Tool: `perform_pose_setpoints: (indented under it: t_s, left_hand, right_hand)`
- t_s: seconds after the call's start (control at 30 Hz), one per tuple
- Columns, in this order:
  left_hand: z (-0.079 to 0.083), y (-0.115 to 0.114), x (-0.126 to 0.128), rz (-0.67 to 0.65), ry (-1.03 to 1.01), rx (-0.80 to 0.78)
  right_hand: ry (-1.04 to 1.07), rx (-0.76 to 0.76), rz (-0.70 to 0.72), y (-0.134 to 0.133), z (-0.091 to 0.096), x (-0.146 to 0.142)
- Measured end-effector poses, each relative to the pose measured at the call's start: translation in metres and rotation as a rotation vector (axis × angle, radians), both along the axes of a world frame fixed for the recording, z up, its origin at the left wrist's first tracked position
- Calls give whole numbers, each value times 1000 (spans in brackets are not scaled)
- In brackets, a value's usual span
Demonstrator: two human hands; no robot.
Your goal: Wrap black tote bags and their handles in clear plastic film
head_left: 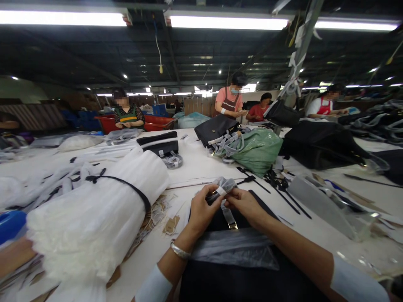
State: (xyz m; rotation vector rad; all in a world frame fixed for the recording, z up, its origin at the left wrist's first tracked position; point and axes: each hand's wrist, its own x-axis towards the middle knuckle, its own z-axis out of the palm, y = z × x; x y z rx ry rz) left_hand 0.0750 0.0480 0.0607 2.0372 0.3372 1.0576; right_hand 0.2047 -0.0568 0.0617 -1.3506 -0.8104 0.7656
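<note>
A black bag (248,274) lies on the table in front of me, partly covered by a grey translucent plastic wrap (233,251). Above its upper part, a coiled strap in clear plastic (227,183) with a white band round it is pinched between both hands. My left hand (203,209) grips it from the left, fingers closed. From the right, my right hand (244,203) closes its fingertips on the same bundle. Just below the hands, a gold buckle (233,225) shows on the bag beside a wrapped strip.
To the left lies a big roll of white wrapping (103,214) tied with a black strap. Tags with strings (171,225) lie beside it. Black straps (283,191) and a clear plastic piece (327,205) are at right. Beyond stand a green bag (260,151) and a co-worker (229,100).
</note>
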Motion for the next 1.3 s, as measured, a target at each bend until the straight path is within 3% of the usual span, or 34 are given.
perform_pose_setpoints:
  t_s: [0.33,0.57,0.63,0.8,0.9,1.0,1.1,1.23,1.3]
  left_hand:
    - [1,-1,1,13,-14,-45]
    - [2,-4,1,-26,7,-74]
    - [2,-1,1,-11,28,-90]
    - [-2,6,2,48,51,-87]
    - [-5,7,5,90,30,-14]
    - [-8,11,9,43,85,-26]
    - [-6,25,10,43,126,-60]
    - [13,51,1,265,118,149]
    - [24,60,-5,279,159,261]
  right_hand:
    - [150,-32,23,21,-11,11]
    - [128,-86,-67,35,-10,10]
    - [137,-94,-14,32,-6,11]
    - [415,4,307,15,4,13]
    - [457,53,264,16,0,13]
    - [347,46,188,21,-6,14]
    - [143,-72,203,17,2,21]
    - [-397,-169,12,-20,30,45]
    - [-623,-217,-87,-50,38,63]
